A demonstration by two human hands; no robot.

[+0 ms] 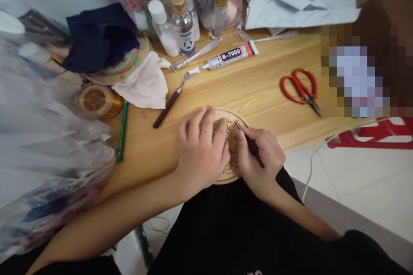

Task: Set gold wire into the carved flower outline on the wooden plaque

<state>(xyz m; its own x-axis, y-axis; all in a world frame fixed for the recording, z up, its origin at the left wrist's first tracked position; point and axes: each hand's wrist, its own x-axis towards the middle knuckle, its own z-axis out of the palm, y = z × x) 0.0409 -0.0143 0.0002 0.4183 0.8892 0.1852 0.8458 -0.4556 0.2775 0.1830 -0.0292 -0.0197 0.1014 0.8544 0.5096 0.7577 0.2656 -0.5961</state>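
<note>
A round wooden disc (238, 176) with a line pattern and bits of gold wire lies at the table's front edge. My left hand (204, 146) rests across its left side, fingers spread and slightly bent, covering much of the pattern. In my right hand (263, 154), pinched like a pen, is a slim dark tool (254, 151) with a metallic tip. That tip touches or hovers just over the gold wire (229, 125) near the disc's upper edge; I cannot tell which. A loose wire end (250, 103) sticks out beyond the rim.
Beyond the hands lie a palette knife (168, 107), a B-7000 glue tube (230, 56) and red-handled pliers (301, 88). At left are a green pencil (122, 133), a spool of gold wire (97, 101) and a crumpled tissue (145, 84). Bottles (183, 28) stand at the back.
</note>
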